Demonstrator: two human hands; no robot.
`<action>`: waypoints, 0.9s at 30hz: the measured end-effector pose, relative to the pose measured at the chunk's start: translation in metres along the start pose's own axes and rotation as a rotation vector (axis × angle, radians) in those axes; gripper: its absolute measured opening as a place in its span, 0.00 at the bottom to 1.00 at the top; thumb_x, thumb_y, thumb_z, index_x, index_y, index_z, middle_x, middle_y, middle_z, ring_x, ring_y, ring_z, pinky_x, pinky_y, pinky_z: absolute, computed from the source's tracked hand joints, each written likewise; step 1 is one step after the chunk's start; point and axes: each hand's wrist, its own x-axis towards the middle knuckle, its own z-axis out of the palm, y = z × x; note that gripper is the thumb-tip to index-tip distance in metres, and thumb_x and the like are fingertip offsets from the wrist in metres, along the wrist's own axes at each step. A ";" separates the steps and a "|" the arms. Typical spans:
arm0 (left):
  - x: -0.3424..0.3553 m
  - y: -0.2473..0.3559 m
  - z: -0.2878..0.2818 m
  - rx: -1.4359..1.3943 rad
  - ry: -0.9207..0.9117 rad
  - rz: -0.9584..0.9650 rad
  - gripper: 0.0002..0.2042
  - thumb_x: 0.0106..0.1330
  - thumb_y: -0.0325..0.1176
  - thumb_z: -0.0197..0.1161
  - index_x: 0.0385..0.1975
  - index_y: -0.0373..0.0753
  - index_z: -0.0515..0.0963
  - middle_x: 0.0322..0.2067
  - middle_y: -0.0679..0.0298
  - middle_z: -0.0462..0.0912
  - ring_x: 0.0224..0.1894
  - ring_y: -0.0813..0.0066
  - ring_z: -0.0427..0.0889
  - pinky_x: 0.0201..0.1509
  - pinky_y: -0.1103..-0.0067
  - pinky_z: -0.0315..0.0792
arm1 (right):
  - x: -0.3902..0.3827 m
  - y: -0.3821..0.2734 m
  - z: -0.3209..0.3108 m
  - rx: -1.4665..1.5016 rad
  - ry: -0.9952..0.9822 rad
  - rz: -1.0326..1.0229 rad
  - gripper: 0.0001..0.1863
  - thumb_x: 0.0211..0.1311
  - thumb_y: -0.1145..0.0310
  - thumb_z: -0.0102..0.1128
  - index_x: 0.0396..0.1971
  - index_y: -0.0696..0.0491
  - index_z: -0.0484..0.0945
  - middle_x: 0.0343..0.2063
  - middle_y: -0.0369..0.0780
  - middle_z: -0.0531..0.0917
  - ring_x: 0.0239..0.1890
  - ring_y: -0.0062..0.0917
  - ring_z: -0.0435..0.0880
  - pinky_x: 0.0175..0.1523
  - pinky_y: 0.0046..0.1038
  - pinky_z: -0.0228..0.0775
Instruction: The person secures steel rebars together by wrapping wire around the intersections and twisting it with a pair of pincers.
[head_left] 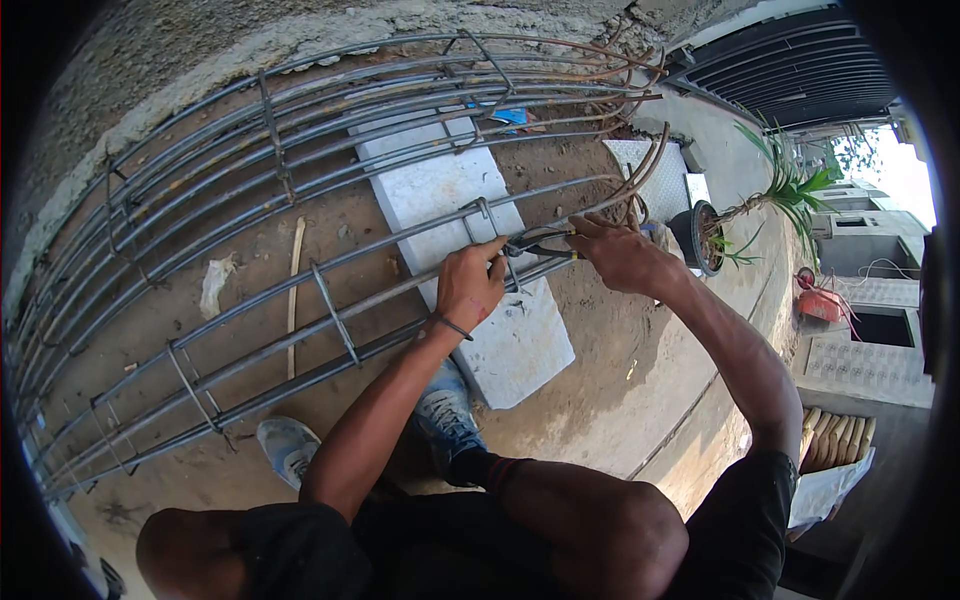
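A long steel rebar cage (340, 318) with square stirrups runs across in front of me. My right hand (625, 258) is closed round the handles of dark pincers (540, 246), whose jaws reach to a bar beside a stirrup. My left hand (470, 285) grips the same rebar just left of the jaws, with thumb and forefinger close to the joint. Whether a tie wire sits in the jaws is too small to tell. A white stone block (520, 345) lies under this part of the cage.
More rebar cages (300, 130) lie beyond, along a rough wall (150, 90). Hooked bar ends (660, 150) stick out at the right, near a potted plant (700, 238). A wooden stick (296, 290) lies on the dirt. My shoes (445, 415) stand close to the cage.
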 end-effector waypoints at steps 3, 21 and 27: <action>0.001 0.002 -0.004 -0.009 -0.028 -0.030 0.15 0.56 0.28 0.59 0.45 0.39 0.78 0.34 0.50 0.81 0.27 0.61 0.82 0.35 0.74 0.74 | 0.003 0.001 -0.010 0.077 -0.035 -0.006 0.20 0.53 0.80 0.45 0.49 0.58 0.70 0.59 0.47 0.63 0.63 0.39 0.60 0.61 0.60 0.54; -0.014 0.014 0.010 -0.595 0.160 -0.398 0.13 0.57 0.37 0.61 0.34 0.32 0.79 0.25 0.55 0.82 0.26 0.63 0.82 0.34 0.73 0.75 | 0.005 -0.007 -0.050 -0.180 0.008 0.042 0.11 0.57 0.76 0.42 0.36 0.65 0.69 0.41 0.54 0.73 0.50 0.46 0.72 0.54 0.48 0.65; -0.004 0.044 0.037 -1.970 -0.042 -0.943 0.25 0.59 0.50 0.60 0.42 0.30 0.72 0.39 0.55 0.79 0.41 0.65 0.79 0.43 0.74 0.75 | 0.009 -0.019 -0.038 -0.643 0.212 -0.056 0.12 0.56 0.69 0.47 0.37 0.61 0.70 0.33 0.47 0.73 0.39 0.36 0.74 0.45 0.38 0.66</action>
